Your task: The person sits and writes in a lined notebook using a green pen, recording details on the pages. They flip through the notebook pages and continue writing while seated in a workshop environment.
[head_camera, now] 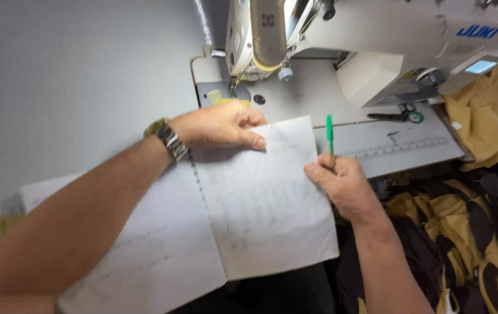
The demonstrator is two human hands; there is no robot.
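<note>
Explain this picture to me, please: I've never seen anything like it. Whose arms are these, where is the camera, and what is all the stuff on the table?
There is no robot here. The camera sits on a person's head and looks down, so the two bare arms are that person's own. The left hand, with a metal wristwatch, pinches the top edge of a page of an open notebook with faint handwriting. The right hand holds a green pen upright at the page's right edge. Behind the notebook stands a white industrial sewing machine on a pale table. Small scissors with a green loop lie on the machine's bed. To the right are heaps of mustard and dark brown fabric.
</note>
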